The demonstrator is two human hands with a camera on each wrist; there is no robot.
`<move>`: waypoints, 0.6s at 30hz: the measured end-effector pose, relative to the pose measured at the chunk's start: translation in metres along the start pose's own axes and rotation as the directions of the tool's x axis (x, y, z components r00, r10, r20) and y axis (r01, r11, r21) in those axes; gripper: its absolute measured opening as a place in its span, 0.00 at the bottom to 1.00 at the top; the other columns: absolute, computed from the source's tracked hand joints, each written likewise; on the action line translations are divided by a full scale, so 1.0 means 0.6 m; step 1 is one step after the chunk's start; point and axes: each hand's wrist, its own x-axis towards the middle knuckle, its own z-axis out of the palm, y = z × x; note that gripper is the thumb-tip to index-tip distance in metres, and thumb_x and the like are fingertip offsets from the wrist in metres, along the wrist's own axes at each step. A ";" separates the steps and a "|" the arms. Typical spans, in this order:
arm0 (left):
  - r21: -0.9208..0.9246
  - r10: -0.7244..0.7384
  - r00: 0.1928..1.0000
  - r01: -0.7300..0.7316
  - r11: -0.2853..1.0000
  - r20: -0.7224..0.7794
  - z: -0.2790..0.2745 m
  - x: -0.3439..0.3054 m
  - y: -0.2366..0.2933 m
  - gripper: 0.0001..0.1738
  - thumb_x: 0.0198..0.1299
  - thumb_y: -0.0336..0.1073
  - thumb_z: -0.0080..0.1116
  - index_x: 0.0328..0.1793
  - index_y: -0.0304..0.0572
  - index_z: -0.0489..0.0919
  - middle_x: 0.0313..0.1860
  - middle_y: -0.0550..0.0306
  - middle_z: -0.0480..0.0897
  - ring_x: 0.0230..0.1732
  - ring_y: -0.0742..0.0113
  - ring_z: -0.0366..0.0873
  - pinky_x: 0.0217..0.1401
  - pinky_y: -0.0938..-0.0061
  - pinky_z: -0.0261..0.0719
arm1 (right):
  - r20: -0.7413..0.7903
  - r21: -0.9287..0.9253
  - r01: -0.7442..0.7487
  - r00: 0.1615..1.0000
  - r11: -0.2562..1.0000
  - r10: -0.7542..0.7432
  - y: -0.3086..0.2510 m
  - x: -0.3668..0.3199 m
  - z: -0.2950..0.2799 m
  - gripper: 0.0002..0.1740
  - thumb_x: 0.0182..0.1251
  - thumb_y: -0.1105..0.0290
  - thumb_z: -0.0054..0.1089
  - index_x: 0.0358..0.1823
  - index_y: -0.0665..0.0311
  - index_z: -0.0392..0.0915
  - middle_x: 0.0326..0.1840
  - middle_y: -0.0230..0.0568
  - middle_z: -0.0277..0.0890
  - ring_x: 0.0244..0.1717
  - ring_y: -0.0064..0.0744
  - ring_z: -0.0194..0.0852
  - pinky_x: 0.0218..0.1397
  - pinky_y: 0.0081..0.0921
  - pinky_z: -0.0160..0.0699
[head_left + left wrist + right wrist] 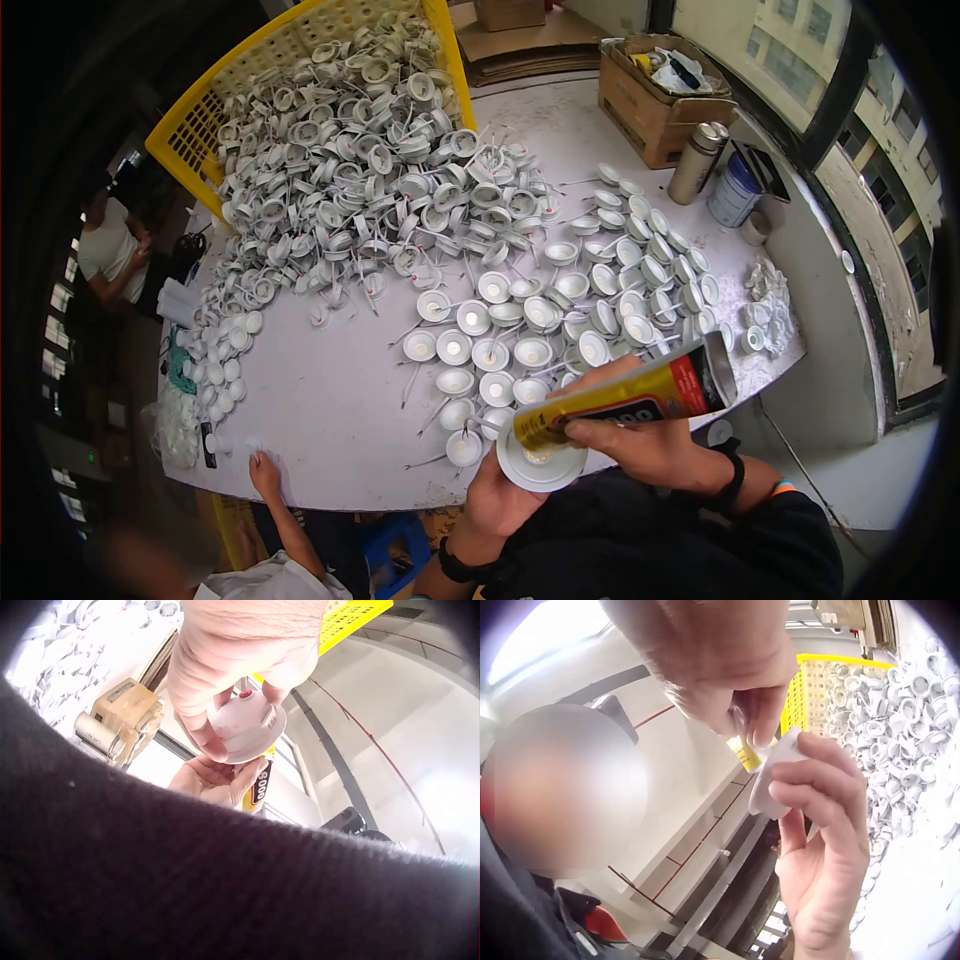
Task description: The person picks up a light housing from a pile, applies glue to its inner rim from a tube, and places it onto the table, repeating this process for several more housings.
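Observation:
My left hand [497,500] holds a white round downlight housing [520,474] by its rim, face up, near the table's front edge. In the left wrist view the back of this housing [244,731] shows a red spot, with fingers curled about its sides. My right hand [650,450] grips a yellow and black glue tube [640,397], tilted so that its lower end lies over the housing's centre. The right wrist view has the tube's yellow end [744,754] right at the housing's face [769,780]; the tip is hidden behind fingers.
Rows of white lamp fittings [495,352] lie just beyond my hands. Behind them, a heap of fittings [370,180] spills from a yellow crate [190,130]. A cardboard box [640,115], flask [697,165] and tub [735,190] stand back right. Another person's hand [265,477] is at the left edge.

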 end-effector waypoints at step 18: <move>0.252 0.445 0.687 -0.368 0.895 -0.574 -0.399 -0.098 0.192 0.29 0.58 0.54 0.39 0.56 0.37 0.61 0.51 0.50 0.68 0.50 0.49 0.68 0.44 0.63 0.74 | -0.678 0.089 -0.165 0.712 0.982 0.181 0.014 -0.082 -0.100 0.11 0.53 0.69 0.54 0.34 0.71 0.69 0.24 0.40 0.71 0.18 0.25 0.70 0.18 0.20 0.70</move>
